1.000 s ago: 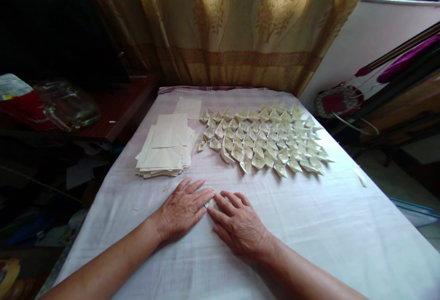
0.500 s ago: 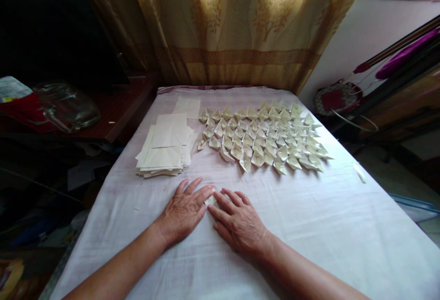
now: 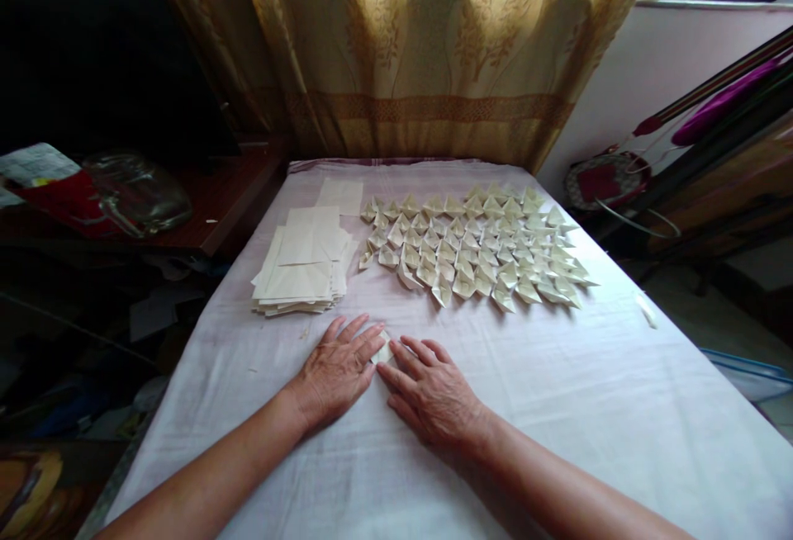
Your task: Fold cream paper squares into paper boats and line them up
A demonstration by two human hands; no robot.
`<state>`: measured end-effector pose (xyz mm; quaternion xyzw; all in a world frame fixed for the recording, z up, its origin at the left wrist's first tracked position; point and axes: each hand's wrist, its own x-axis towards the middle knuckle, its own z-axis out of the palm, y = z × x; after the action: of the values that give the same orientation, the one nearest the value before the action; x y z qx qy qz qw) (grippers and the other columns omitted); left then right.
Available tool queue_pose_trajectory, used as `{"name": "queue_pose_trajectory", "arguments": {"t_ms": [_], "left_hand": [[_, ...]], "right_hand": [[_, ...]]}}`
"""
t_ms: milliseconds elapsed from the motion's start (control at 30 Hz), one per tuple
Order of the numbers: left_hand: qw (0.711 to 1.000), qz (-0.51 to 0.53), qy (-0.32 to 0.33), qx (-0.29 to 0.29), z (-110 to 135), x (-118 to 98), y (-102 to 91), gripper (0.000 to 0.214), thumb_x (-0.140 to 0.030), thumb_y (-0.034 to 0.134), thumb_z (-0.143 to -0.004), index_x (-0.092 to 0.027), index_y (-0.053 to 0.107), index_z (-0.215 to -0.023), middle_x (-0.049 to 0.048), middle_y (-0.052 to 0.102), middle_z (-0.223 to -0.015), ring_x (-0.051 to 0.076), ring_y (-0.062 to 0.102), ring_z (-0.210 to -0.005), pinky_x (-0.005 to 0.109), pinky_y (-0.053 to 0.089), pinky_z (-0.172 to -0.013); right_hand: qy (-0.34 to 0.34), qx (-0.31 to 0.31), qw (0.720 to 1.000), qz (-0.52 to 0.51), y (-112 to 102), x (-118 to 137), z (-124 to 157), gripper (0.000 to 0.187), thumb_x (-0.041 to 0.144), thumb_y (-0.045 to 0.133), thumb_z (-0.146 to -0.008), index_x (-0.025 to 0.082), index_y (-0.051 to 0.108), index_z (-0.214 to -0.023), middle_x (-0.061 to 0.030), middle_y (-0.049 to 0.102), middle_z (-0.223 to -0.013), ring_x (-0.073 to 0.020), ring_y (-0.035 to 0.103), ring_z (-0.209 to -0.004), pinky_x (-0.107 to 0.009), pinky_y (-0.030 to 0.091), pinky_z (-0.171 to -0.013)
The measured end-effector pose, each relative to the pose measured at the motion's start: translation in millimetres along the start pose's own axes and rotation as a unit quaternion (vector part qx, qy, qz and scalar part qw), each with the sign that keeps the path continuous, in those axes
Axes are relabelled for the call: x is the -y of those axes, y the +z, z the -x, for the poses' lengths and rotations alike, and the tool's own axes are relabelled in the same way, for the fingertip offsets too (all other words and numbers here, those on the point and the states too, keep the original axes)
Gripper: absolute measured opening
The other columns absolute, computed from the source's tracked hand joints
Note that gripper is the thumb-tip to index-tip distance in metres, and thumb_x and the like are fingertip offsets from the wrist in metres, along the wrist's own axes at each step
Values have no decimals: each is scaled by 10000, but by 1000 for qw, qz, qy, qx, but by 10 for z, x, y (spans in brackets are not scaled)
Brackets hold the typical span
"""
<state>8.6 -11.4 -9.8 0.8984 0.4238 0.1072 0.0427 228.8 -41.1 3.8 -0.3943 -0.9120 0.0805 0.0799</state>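
A small folded piece of paper (image 3: 383, 348) lies flat on the white cloth, between my two hands. My left hand (image 3: 336, 368) rests palm down with its fingers spread, the fingertips touching the paper's left edge. From the other side, my right hand (image 3: 432, 390) lies with fingers stretched out and its fingertips on the right edge of the paper. Neither hand grips it. Beyond them stand rows of several folded paper boats (image 3: 464, 251). A stack of paper sheets (image 3: 294, 272) sits behind my left hand.
The cloth-covered table (image 3: 545, 416) reaches back to a gold curtain (image 3: 427, 53). At left, a dark red cabinet (image 3: 216, 210) holds a clear plastic container (image 3: 144, 193). A small white scrap (image 3: 646, 311) lies near the table's right edge.
The view has shifted slightly. A little more of the folded paper shows between my fingertips, while both hands stay in nearly the same place on the cloth.
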Motion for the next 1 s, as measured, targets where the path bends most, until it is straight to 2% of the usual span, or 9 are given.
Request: {"name": "queue_pose_trajectory", "arguments": {"t_ms": [167, 300, 400, 533, 600, 733, 1000], "left_hand": [[999, -4, 30, 29, -62, 11, -149, 378, -358, 532, -962, -247, 585, -1320, 39, 568, -1440, 263, 421, -1388, 467, 172, -1190], [998, 52, -15, 44, -134, 33, -225, 271, -307, 536, -961, -296, 656, -1203, -3, 628, -1373, 289, 477, -1338, 519, 279, -1126], [993, 95, -68, -3, -169, 18, -150, 198, -254, 564, -941, -303, 704, -1074, -33, 700, -1260, 250, 541, -1263, 461, 355, -1081], [985, 89, -132, -62, -143, -57, -12, 243, -247, 610, -907, -214, 665, -1142, 71, 661, -1309, 265, 507, -1290, 457, 339, -1103], [980, 84, -157, -84, -110, -88, 14, 220, -267, 637, -888, -195, 667, -1093, 102, 639, -1327, 280, 493, -1301, 465, 325, -1112], [973, 83, -182, -112, -63, -110, 15, 99, -280, 673, -857, -216, 664, -932, 86, 670, -1270, 267, 528, -1267, 441, 353, -1095], [961, 123, -203, -140, -84, -50, 72, 55, -266, 681, -806, -226, 650, -828, 81, 676, -1276, 303, 538, -1271, 509, 358, -1091]], "right_hand": [[-10, 2, 1000, 17, -5, 2, -10, 466, 439, 522, -967, 229, 552, -1382, -170, 505, -1454, -352, 442, -1330, -512, 317, -1076], [18, -33, 999, 2, 16, 53, -46, 387, 391, 539, -962, 276, 612, -1323, -127, 568, -1402, -323, 491, -1285, -492, 350, -1043], [74, -71, 995, -13, 55, 152, -79, 306, 322, 540, -956, 294, 679, -1227, -99, 613, -1354, -306, 525, -1250, -481, 365, -1018], [123, -109, 986, -7, 134, 283, -105, 268, 266, 556, -935, 292, 721, -1145, -95, 638, -1317, -291, 547, -1227, -479, 354, -1027], [134, -128, 983, -3, 174, 318, -104, 267, 250, 559, -929, 297, 726, -1133, -90, 643, -1310, -281, 552, -1222, -475, 349, -1032], [139, -158, 978, -3, 229, 327, -94, 273, 238, 567, -918, 291, 732, -1129, -91, 650, -1304, -281, 559, -1213, -467, 360, -1025], [110, -179, 977, -22, 196, 308, -110, 299, 225, 571, -895, 285, 743, -1131, -108, 664, -1261, -284, 578, -1164, -443, 413, -992]]}}
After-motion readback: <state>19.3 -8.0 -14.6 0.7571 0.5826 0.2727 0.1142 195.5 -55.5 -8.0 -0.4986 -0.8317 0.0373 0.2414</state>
